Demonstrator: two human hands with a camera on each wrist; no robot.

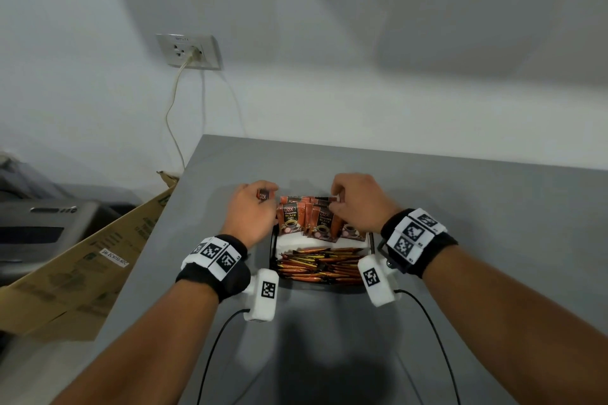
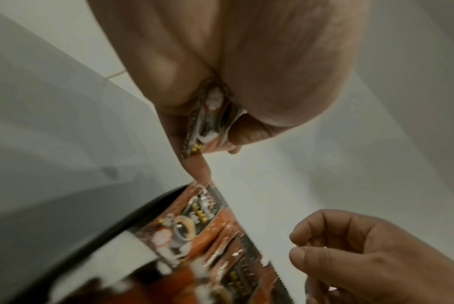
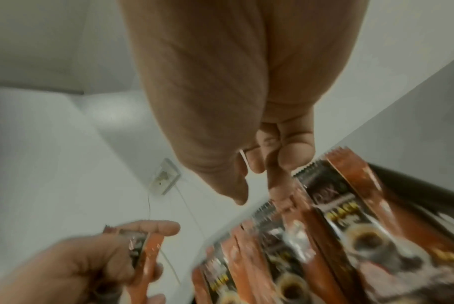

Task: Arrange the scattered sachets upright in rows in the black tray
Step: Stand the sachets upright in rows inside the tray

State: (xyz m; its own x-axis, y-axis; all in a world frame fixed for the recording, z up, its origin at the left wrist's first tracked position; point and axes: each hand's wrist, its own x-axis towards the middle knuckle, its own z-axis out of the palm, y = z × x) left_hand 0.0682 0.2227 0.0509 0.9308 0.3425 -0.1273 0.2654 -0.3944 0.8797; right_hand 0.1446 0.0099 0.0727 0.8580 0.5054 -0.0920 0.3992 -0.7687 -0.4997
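A black tray (image 1: 272,242) sits mid-table. Its far half holds a row of upright orange-and-black coffee sachets (image 1: 307,219); its near half is packed with orange stick sachets (image 1: 320,265). My left hand (image 1: 267,197) hovers just left of the tray's far corner and grips one coffee sachet (image 1: 263,196), also seen in the left wrist view as the held sachet (image 2: 208,121). My right hand (image 1: 336,203) is over the right end of the upright row, fingers curled, holding nothing. Its index fingertip (image 3: 279,185) touches the sachet tops (image 3: 311,179).
The grey table (image 1: 460,207) ends at a left edge with a cardboard box (image 1: 82,266) leaning beside it. A wall socket (image 1: 189,51) with a hanging cord is behind. Camera cables trail from both wrists toward me.
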